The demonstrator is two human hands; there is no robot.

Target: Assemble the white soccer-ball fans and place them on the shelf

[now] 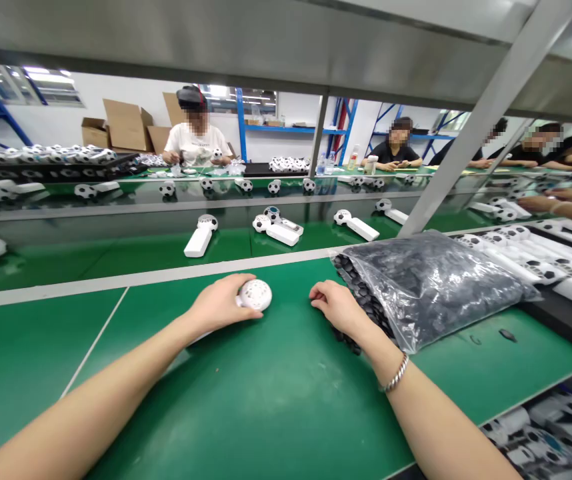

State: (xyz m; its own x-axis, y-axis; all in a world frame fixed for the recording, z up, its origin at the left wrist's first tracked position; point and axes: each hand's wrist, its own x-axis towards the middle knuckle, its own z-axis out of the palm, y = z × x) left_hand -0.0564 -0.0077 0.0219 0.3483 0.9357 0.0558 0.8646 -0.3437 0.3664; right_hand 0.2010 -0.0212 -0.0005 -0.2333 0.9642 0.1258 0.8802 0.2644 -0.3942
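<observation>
On the green tabletop (266, 400), a white device with a round, perforated head (257, 295) is held in my left hand (223, 301), its thumb and fingers around the head's left side. Most of the device's body is hidden under that hand. To the right, my right hand (333, 303) has its fingers curled together; whether something small is between the fingertips cannot be made out. Beside it lies a clear plastic bag (441, 283) of small black parts, its open end toward this hand and some parts spilling out at the wrist.
Beyond a pale rail (156, 275), football-patterned white devices (200, 237) lie on a green conveyor. A black tray (561, 293) of devices stands at the right. People sit across the line. A slanted metal post (486, 120) rises behind the bag.
</observation>
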